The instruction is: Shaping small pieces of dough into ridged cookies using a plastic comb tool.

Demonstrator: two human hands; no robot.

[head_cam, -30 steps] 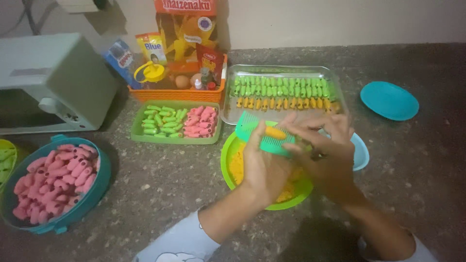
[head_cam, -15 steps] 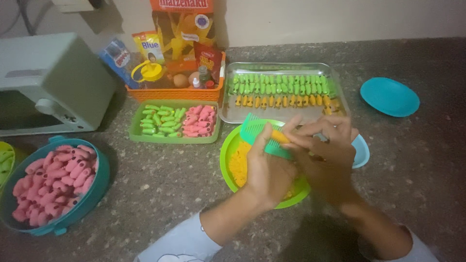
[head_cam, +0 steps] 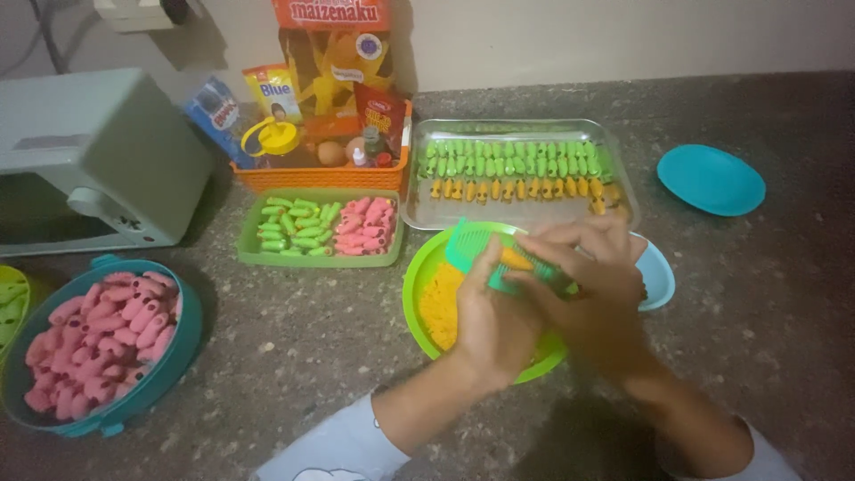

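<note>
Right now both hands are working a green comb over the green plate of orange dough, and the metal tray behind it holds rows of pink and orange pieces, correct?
Not quite. In the head view the metal tray holds rows of green and orange pieces, not pink. The rest stands: the left hand and right hand work a green comb over the green plate of orange dough.

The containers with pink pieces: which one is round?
The teal round container at the far left; the other, a green tray by the orange basket, is rectangular.

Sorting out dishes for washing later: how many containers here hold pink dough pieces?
2. The round teal container at the left edge, and the green rectangular tray before the orange basket, shared with green pieces. Others may sit out of view.
</note>
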